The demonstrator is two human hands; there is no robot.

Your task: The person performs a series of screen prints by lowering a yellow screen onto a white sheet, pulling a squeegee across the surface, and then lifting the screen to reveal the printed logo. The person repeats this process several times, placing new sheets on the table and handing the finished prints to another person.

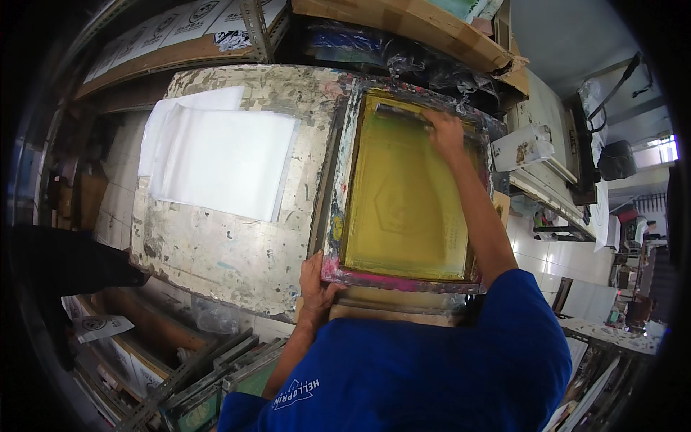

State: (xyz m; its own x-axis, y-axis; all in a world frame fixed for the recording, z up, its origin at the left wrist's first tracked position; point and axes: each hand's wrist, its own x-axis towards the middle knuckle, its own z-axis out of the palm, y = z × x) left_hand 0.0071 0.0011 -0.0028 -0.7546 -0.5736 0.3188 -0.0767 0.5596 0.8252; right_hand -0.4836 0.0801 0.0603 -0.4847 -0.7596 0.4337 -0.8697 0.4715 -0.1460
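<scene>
A screen-printing frame [332,245] with paint-stained edges lies on the worn table in front of me. Its mesh [403,194] is yellow-green, with a faint hexagon outline in the middle. At the frame's far end, my right hand [445,135] is closed on a squeegee [398,111], a narrow bar lying across the mesh. The palm and arm cover the squeegee's right part. My left hand [314,284] grips the frame's near left corner, its thumb along the near edge and its fingers up the side.
Left of the frame, a stack of white sheets [223,158] rests on the paint-flecked tabletop [223,252]. Behind stand a cardboard box [425,29] and dark plastic wrapping [410,65]. A whitish plastic container [524,147] is at the right. Several frames [223,381] lean below the table.
</scene>
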